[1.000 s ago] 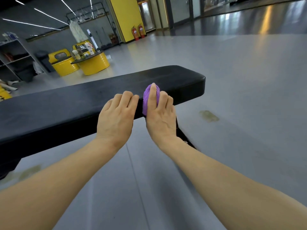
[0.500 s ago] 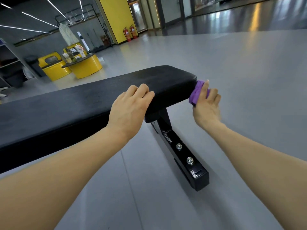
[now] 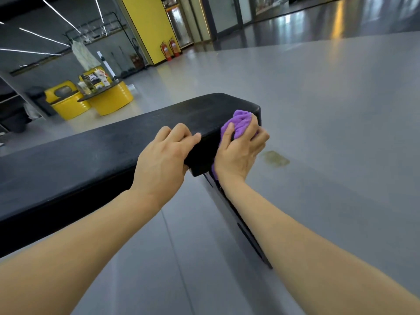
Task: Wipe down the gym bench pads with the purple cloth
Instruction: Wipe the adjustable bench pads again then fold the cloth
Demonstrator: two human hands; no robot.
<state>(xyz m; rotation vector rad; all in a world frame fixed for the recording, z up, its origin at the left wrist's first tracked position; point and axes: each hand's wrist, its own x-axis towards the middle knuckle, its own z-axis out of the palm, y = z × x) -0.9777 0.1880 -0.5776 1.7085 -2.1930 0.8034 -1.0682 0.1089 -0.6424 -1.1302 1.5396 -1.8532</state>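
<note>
1. Spreading across the whole background, the grey floor (image 3: pixel 318 110) carries a greenish stain (image 3: pixel 276 158) just right of the bench end.
2. Bench pad (image 3: pixel 102 155): long, black, padded, running from the left edge to a rounded end near the middle of the view. This is the counter being wiped.
3. Bench foot (image 3: pixel 245 233): dark metal bar on the floor under the pad's end, partly hidden by the right forearm.
4. Yellow drum table (image 3: pixel 111 98): far left background, a dark top with small items on it, too small to identify.
5. Yellow bin (image 3: pixel 66 103): just beside the drum table, on its left.
6. Left hand (image 3: pixel 163 160): palm down on the pad's near edge, fingers bent over onto the top surface, grasping the edge.
7. Right hand (image 3: pixel 241 151): clenched around the cloth and pressing it against the pad's end face, thumb on the cloth's left side.
8. Purple cloth (image 3: pixel 242 123): bunched, bulging above the right hand's fingers at the pad's upper end corner; a strip of it shows below the palm.
9. Two red fire extinguishers (image 3: pixel 169 50): standing at the base of the yellow pillar (image 3: pixel 147 26), far background.
</note>
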